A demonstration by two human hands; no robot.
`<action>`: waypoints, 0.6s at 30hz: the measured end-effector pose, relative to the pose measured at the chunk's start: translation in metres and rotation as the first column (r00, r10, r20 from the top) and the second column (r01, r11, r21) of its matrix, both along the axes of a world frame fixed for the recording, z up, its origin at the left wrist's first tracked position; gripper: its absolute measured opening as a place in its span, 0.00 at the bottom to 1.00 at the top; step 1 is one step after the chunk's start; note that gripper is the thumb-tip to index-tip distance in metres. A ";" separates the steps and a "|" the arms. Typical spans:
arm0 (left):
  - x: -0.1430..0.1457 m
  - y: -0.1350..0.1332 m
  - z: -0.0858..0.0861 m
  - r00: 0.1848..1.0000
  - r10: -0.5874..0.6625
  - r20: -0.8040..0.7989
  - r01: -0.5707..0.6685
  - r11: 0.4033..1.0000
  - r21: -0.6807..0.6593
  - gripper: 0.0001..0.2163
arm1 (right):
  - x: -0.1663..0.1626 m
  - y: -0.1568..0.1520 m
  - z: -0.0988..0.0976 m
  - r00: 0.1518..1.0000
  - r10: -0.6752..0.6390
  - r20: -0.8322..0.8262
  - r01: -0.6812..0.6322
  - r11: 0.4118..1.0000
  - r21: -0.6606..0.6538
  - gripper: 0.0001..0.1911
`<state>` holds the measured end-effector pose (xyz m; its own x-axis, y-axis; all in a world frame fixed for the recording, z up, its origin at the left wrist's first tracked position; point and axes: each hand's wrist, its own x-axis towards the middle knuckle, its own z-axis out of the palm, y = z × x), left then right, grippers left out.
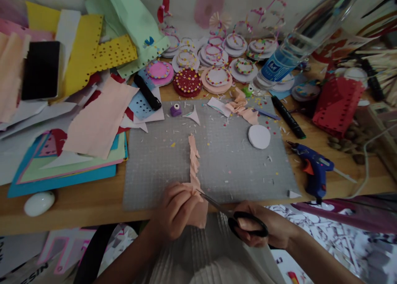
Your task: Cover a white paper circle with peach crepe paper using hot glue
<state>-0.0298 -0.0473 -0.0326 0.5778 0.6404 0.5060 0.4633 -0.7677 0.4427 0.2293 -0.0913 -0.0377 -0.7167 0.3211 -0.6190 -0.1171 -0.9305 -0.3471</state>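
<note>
Grey mat (155,164), left hand (178,207) curled, pinching paper (198,215), right hand (271,224) gripping scissors (228,212)

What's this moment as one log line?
left hand: pinching crinkled peach paper strip; right hand: gripping black-handled metal scissors; blades: at strip; strip's far end: on grey gridded mat

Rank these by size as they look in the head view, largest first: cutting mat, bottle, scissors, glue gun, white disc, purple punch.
1. Cutting mat
2. Bottle
3. Scissors and glue gun: too alike to rank
4. White disc
5. Purple punch
</note>
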 end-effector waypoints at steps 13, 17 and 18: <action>0.008 0.004 -0.014 0.963 0.242 0.122 -0.203 0.941 -0.271 0.09 | 0.009 -0.002 0.040 0.959 -0.233 0.163 0.164 0.921 0.354 0.24; 0.013 0.007 -0.012 0.877 0.436 0.203 -0.311 0.836 -0.453 0.06 | -0.026 0.010 0.034 0.777 -0.602 0.181 0.467 0.745 0.476 0.18; 0.014 0.008 -0.012 0.861 0.458 0.222 -0.311 0.818 -0.483 0.06 | -0.037 0.014 0.032 0.729 -0.657 0.193 0.498 0.702 0.509 0.18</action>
